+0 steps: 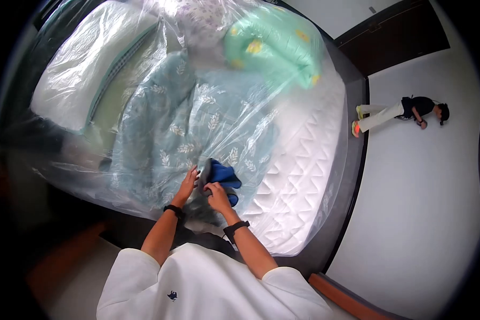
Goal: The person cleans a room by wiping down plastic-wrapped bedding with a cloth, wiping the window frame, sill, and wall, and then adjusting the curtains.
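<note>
A blue and grey cloth item (222, 175), perhaps a glove or a cap, is in front of me over the plastic-covered bed. My right hand (217, 197) is closed on its near edge, fingers bent. On its left side my left hand (188, 186) has its fingers stretched out, close to the grey part; contact is unclear. A smaller blue piece (232, 200) shows just right of my right hand; whether it belongs to the same item is unclear. Beneath lies a blue-green quilt (186, 128) with white leaf prints, under clear plastic sheeting (325, 213).
Under the plastic are a white pillow (85, 64), a folded mint-green quilt (274, 45) and a white quilted mattress (298, 170). Another person (405, 112) stands to the right beyond the bed, near a dark door (394, 34). Brown wooden edges (352, 298) run near my sides.
</note>
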{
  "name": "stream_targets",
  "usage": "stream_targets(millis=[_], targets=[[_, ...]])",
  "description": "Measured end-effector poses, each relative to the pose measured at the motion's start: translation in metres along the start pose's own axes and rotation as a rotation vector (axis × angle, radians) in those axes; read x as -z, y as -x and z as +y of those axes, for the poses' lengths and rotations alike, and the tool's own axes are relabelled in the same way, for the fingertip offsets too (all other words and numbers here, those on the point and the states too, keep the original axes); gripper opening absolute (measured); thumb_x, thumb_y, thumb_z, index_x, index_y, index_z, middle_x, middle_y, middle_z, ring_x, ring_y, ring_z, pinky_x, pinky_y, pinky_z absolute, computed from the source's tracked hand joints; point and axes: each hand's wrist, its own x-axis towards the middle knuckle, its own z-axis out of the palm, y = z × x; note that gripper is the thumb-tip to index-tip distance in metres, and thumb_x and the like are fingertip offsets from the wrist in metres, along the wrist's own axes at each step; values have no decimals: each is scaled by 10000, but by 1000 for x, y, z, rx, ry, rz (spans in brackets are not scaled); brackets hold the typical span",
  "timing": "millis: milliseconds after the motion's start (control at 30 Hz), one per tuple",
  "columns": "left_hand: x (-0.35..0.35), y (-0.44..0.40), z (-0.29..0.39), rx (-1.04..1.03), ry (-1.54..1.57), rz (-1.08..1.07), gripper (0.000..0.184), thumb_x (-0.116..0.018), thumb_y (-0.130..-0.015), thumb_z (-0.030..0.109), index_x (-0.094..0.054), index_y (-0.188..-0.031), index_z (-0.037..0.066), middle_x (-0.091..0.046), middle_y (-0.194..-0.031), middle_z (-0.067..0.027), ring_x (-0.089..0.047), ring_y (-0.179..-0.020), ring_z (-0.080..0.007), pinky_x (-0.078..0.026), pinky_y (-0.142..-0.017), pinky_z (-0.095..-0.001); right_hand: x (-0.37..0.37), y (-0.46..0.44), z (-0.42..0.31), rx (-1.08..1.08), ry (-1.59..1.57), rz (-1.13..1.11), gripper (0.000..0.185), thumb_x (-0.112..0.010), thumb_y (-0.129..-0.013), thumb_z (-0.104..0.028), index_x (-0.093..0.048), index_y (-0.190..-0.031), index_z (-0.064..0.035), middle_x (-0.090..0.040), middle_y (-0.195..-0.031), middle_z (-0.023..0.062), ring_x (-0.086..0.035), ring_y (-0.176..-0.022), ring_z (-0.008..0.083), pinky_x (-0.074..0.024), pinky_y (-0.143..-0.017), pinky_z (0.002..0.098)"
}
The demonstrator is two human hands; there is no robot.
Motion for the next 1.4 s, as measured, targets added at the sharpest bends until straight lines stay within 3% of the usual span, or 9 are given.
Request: stream_targets(millis=[133,200,300,467,700,1033,1100,1300,1400], targets=[[45,57,-10,121,237,41,474,-605,-960,444,-645,-1213,46,-703,-1131,-156,-655,-1032,-220,-495,-921,-332,13,21,-61,288,631,-129,221,-661,-761,-37,-692,-953,-141,-621,-1093,79,-564,-1120,276,-385,-1004,516],[74,45,-54,-9,-592,-401,330,-662,-922,339,-692,-1078,49,-708,-860,-100,-680,-884,-215,-513,-862,-352,35,19,-44,271,751,-144,148,-681,-784,-108,-708,-922,-157,-616,-1126,65,-535,-1166,245,-330,-1022,568],[59,61,-67,-77,-514,-76,229,-633,-894,229,-709,-904,13,-701,-712,-89,-699,-753,-242,-536,-765,-366,43,11,-38,289,797,-20,114,-672,-797,-116,-714,-897,-150,-593,-1182,65,-523,-1170,272,-344,-1017,544],[73,99,-49,-38,-649,-20,325,-547,-892,247,-680,-865,-48,-735,-844,-215,-720,-868,-350,-551,-772,-422,-47,36,-22,-261,770,140,241,-670,-819,-199,-694,-1052,-143,-523,-1282,129,-499,-1182,356,-439,-907,583],[101,135,-65,832,-216,-291,416,-390,-995,363,-574,-1161,28,-708,-919,-141,-696,-823,-259,-550,-704,-392,-8,89,-32,-139,743,-127,687,-719,-775,-478,-577,-1214,30,-403,-1463,205,-417,-1348,388,-430,-965,611],[-45,112,-35,8,-642,-25,426,-664,-883,367,-575,-1061,-9,-728,-827,-123,-726,-732,-261,-551,-662,-386,59,72,-1,-658,298,86,805,-586,-860,-620,-554,-1278,67,-335,-1508,260,-562,-1212,430,-436,-1001,558],[-33,113,-55,-241,-1309,74,409,-684,-850,305,-590,-1053,-37,-736,-832,-148,-736,-727,-267,-559,-670,-386,32,101,4,-595,519,-63,811,-568,-873,-621,-554,-1280,80,-314,-1515,274,-516,-1260,439,-409,-1031,568],[25,116,-75,505,-1030,-483,458,-684,-844,233,-525,-1202,-5,-729,-855,-175,-736,-787,-307,-566,-711,-385,-5,153,52,-740,198,-429,866,-529,-889,-633,-526,-1320,118,-290,-1514,342,-320,-1413,474,-317,-1119,582],[56,61,-132,167,-918,-305,593,-685,-842,225,-459,-1352,24,-732,-881,-164,-731,-848,-320,-562,-740,-406,6,137,58,-867,36,-136,861,-511,-892,-663,-534,-1326,80,-294,-1521,345,-455,-1319,490,-378,-1090,553]])
